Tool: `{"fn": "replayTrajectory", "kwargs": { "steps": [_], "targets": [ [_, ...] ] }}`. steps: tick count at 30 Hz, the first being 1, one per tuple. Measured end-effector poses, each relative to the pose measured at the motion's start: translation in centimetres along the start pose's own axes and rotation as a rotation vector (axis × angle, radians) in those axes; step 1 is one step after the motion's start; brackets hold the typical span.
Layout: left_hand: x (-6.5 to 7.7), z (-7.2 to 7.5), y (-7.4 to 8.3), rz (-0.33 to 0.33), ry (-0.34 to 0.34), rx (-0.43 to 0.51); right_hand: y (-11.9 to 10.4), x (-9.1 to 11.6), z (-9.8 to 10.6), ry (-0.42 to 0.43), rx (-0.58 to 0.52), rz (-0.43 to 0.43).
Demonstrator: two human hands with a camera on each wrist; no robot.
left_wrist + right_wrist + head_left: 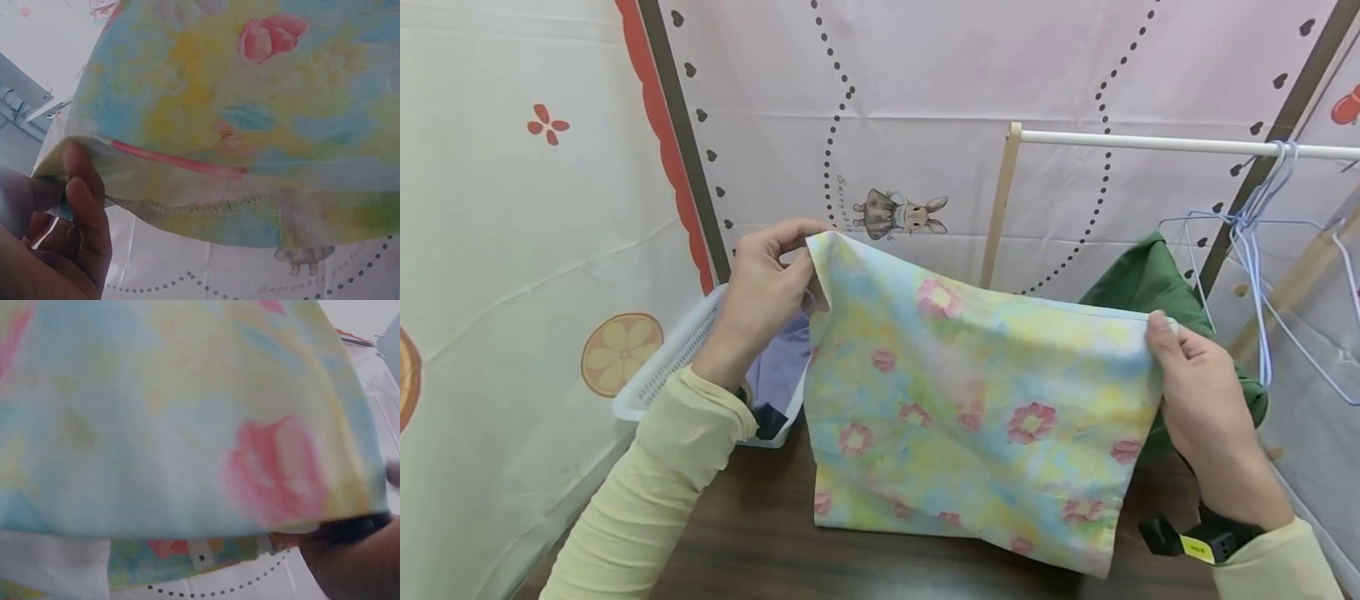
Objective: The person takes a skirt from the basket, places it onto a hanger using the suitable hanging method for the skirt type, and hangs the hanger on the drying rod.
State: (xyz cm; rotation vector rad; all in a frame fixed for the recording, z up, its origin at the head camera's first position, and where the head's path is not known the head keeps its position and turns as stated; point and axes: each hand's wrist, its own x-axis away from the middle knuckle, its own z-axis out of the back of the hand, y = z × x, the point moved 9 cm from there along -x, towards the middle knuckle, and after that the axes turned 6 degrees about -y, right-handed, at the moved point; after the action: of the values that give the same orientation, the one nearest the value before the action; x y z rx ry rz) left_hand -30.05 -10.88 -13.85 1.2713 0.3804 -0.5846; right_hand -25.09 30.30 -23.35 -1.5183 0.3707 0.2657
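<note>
A flowered cushion cover [970, 408] in yellow, blue and pink hangs spread out between both hands, its lower edge close over the dark table. My left hand [771, 287] pinches its upper left corner between thumb and fingers. At the upper right corner, my right hand [1206, 400] grips the edge with the thumb in front and fingers behind. Stitching along an inner seam of the cover [212, 203] shows in the left wrist view. In the right wrist view, the cover [181, 425] fills most of the picture and partly hides the right hand.
Behind the left arm stands a white plastic basket [681, 354] with purple cloth [778, 362] in it. A green fabric item [1157, 275] sits behind the right hand. Light blue hangers [1255, 242] hang from a white rail [1150, 143] over the dark tabletop [745, 533].
</note>
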Motion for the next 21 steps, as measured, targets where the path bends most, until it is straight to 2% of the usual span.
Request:
{"fn": "replayTrajectory", "kwargs": {
  "steps": [2, 4, 8, 10, 13, 15, 19, 21],
  "targets": [
    [0.2, -0.1, 0.1, 0.013, -0.002, -0.001, 0.1, 0.1, -0.8, -0.087, -0.086, 0.012],
    [0.4, -0.1, 0.4, 0.019, 0.004, -0.017, 0.0, 0.2, -1.0, -0.099, -0.055, 0.033],
    [0.6, 0.1, 0.5, 0.045, 0.023, -0.042, -0.1, 0.5, 0.1, 0.022, 0.025, 0.055],
    [0.5, 0.2, -0.4, 0.049, 0.019, -0.029, -0.1, 0.6, 0.7, 0.086, 0.041, 0.052],
    [0.3, 0.3, -1.9, 0.051, -0.006, 0.022, 0.1, 0.6, 1.2, 0.165, 0.018, 0.04],
    [0.2, 0.2, -2.6, 0.034, -0.023, 0.066, -0.1, 0.5, 1.6, 0.255, -0.037, 0.068],
    [0.5, 0.0, -2.3, -0.027, -0.041, 0.089, -0.7, 0.8, 2.2, 0.418, -0.146, 0.164],
    [0.6, 0.0, -2.1, -0.056, -0.039, 0.081, -1.0, 0.7, 2.1, 0.426, -0.173, 0.194]
  ]
}}
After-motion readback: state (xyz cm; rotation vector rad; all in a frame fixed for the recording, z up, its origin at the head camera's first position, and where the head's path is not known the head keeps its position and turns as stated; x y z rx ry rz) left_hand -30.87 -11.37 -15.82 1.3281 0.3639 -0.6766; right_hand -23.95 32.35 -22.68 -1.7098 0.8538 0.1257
